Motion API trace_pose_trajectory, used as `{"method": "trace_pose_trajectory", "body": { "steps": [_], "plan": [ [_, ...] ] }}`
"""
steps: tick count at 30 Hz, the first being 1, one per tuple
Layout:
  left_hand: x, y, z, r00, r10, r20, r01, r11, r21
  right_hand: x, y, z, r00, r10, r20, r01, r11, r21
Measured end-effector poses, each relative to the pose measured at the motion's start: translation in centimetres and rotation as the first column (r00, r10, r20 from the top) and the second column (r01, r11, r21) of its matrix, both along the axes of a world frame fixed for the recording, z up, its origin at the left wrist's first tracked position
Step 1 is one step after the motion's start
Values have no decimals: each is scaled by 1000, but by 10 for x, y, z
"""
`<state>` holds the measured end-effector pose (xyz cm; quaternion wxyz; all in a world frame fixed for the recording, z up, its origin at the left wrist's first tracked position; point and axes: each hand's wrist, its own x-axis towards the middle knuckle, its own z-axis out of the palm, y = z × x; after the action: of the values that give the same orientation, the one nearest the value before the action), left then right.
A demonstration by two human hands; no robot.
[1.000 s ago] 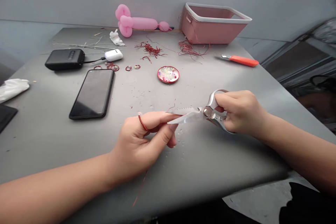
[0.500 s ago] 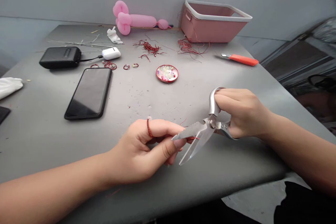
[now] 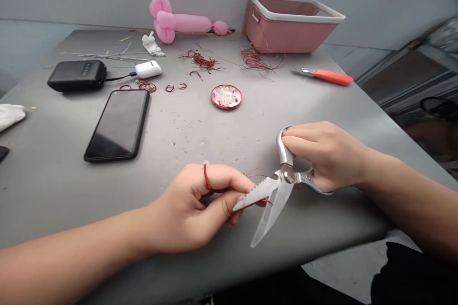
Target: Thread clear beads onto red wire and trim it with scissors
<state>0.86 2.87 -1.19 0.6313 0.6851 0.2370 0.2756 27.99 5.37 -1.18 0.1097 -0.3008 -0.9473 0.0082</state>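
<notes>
My left hand is closed, with thumb and index finger pinching a thin red cord. Short strands of it poke out past the fingertips. A red braided ring with a small pale bead circles the index finger. In my right hand is a pair of metal scissors, fingers wrapped round the handles. Its blades stand apart, with the red cord between them near the pivot. The serrated blade passes over my left fingertips, hiding part of the pinch.
Beyond my hands sits a round dish of beads. A phone, black power bank and white case lie left. Red thread piles, a pink balloon, a pink basket and an orange-handled cutter are farther back.
The scissor blades have spread wider, the lower tip swinging downward. My right hand has shifted slightly left. The view has tilted a little, so the table things appear higher.
</notes>
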Motion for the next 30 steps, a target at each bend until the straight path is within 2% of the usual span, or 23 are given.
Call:
{"method": "trace_pose_trajectory", "body": {
  "steps": [5, 8, 17, 20, 23, 30],
  "plan": [
    [0, 0, 3, 1000, 4, -1, -4, 997, 81, 2, -1, -4, 997, 44, -70, -42, 999, 26],
    [0, -1, 4, 1000, 24, -9, -22, 994, 104, 3, -1, -5, 996, 30, -81, -27, 999, 46],
    [0, -1, 1, 999, 37, 2, -38, 996, 84, 6, 1, -8, 997, 10, -79, 4, 984, 176],
    [1, -1, 0, 999, 51, 11, -52, 995, 91, 4, 4, -6, 988, 29, -152, 6, 976, 219],
    [2, -1, 0, 996, 79, 30, -82, 991, 110, 1, 7, -2, 972, 17, -234, 28, 982, 186],
    [1, -1, -1, 996, 84, 33, -88, 988, 129, 0, 5, 0, 995, 20, -102, -4, 988, 157]
  ]
}}
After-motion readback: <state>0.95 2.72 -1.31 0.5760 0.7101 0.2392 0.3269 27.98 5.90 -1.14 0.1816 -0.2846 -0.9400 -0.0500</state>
